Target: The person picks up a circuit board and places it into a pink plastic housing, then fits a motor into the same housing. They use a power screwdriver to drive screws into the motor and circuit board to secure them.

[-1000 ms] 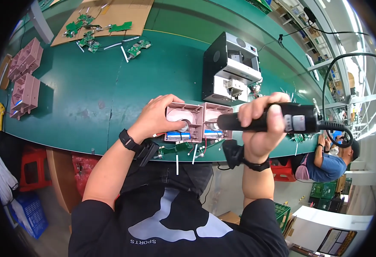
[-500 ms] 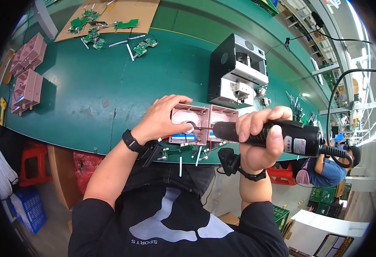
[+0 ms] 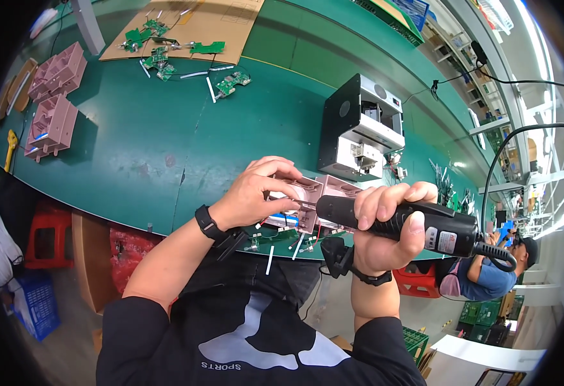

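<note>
Black power screwdriver (image 3: 452, 233) in right grip (image 3: 380, 248), covering part of pink housing (image 3: 337, 186); left grip (image 3: 251, 197): hold unclear; machine (image 3: 362, 133) beyond.

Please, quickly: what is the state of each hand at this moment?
Left hand: partly curled over a pink casing; whether it grips anything cannot be told.
Right hand: closed, holding a black corded tool.

Black screwdriver (image 3: 398, 225), pink housings (image 3: 311, 219), green table (image 3: 127, 141)

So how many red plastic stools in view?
2: one stool at picture left, below the green tabletop; another stool just right of the person's right forearm. Others may be hidden.
</note>
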The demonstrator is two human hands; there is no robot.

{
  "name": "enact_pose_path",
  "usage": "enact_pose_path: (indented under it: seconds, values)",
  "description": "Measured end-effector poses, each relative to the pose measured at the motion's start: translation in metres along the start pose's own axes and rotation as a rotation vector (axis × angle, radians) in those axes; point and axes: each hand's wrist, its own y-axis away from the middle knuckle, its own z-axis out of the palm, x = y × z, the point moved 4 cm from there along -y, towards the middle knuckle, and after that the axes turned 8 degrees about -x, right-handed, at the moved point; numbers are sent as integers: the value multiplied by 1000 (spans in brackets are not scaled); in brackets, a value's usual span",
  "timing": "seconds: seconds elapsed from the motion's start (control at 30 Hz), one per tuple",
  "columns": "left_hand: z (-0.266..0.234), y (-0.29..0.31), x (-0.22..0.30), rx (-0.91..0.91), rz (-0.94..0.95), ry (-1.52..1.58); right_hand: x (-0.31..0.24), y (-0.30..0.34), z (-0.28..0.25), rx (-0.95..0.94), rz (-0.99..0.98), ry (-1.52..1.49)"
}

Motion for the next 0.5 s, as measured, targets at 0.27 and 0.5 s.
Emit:
enact_pose_path:
  seconds: [0.27,0.5]
  values:
    - [-3,-3,8,10,42,20,-5,0,0,-38,18,8]
    - [4,0,-5,51,-161,-63,-11,13,-6,8,60,156]
